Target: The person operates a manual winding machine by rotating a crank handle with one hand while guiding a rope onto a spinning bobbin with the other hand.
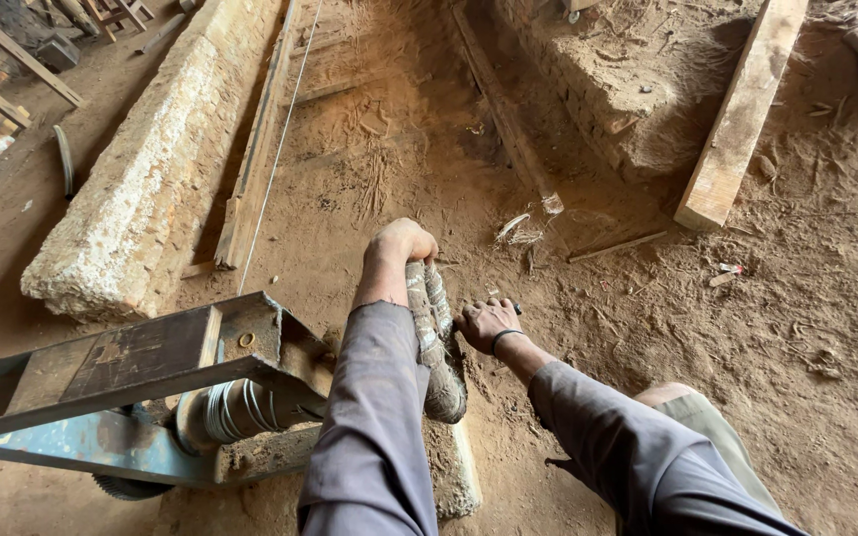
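My left hand (401,243) is closed in a fist around the top end of a mud-caked, wrapped cylindrical bundle (436,347). The bundle slopes from the fist down toward me. Its lower end rests by a pale block (461,476) on the dirt. My right hand (484,323), with a dark band on the wrist, lies fingers-down on the ground right beside the bundle. I cannot tell whether it holds anything. A small dark object (516,308) pokes out next to its fingers. Both arms wear grey-purple sleeves.
A rusty blue-grey metal frame (141,362) with a wire-wound drum (240,409) stands at lower left. A long whitish masonry block (141,189), a plank (255,169) and a taut string (275,149) run away on the left. A brick mound (598,89) and a beam (742,114) lie on the right.
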